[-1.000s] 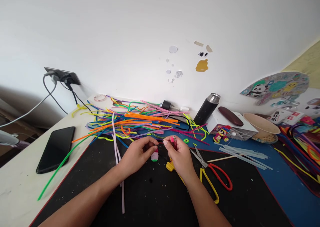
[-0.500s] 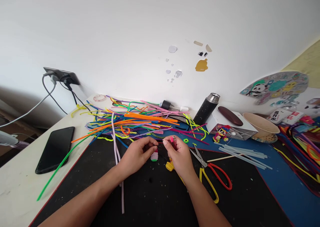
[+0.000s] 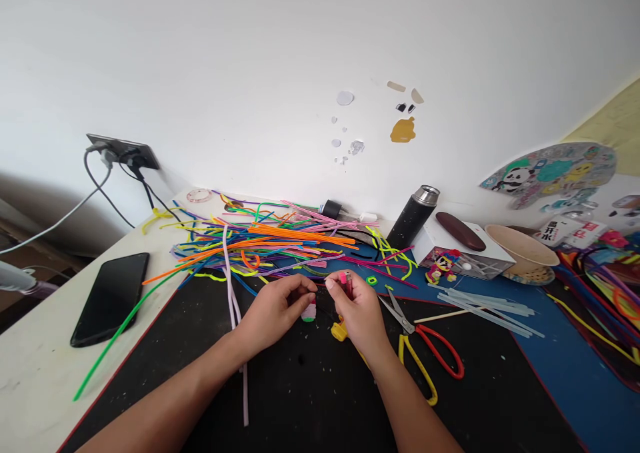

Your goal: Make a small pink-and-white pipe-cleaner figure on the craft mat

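My left hand [image 3: 277, 308] is closed in a pinch above the black mat [image 3: 295, 400]; what its fingertips hold is too small to make out. Just to its right, my right hand [image 3: 356, 306] is wrapped round a small pink-and-red piece [image 3: 346, 280] whose top shows between thumb and fingers. A gap separates the two hands. Partly behind my left fingertips lies a small pink piece with a green end [image 3: 309, 314]. The yellow piece [image 3: 339, 330] sits beside my right hand's inner edge. Open scissors [image 3: 407, 326] with red and yellow handles rest to the right.
Colourful pipe cleaners [image 3: 270, 243] are heaped along the wall. A phone [image 3: 111, 298] lies at left. Behind right stand a black flask [image 3: 414, 216], a white box [image 3: 465, 253], a small figure [image 3: 443, 268] and a bowl [image 3: 523, 253]; pale sticks [image 3: 487, 310] lie before them.
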Demonstrator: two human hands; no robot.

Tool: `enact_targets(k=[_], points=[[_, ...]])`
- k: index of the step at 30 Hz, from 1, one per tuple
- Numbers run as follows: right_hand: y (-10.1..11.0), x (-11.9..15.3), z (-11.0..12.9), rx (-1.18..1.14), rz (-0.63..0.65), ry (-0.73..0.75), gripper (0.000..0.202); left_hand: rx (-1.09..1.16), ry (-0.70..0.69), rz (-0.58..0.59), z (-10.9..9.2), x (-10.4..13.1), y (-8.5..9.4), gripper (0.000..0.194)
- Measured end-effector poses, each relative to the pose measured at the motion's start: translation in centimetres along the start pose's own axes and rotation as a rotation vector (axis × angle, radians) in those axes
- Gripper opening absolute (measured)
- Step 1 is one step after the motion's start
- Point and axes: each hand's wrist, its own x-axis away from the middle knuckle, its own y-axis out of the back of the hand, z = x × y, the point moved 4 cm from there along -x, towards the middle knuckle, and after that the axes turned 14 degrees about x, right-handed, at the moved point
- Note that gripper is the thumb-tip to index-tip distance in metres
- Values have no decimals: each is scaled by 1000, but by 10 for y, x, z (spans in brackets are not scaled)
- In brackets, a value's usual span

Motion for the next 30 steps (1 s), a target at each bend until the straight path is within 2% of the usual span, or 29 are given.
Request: enact_targets(k=[20, 30], points=[[-2, -2, -2, 11, 13, 20, 32, -20, -21, 16, 3, 1, -2, 15], [-4, -1, -1, 14, 27, 30, 33, 87, -78, -107, -7, -2, 7, 18]])
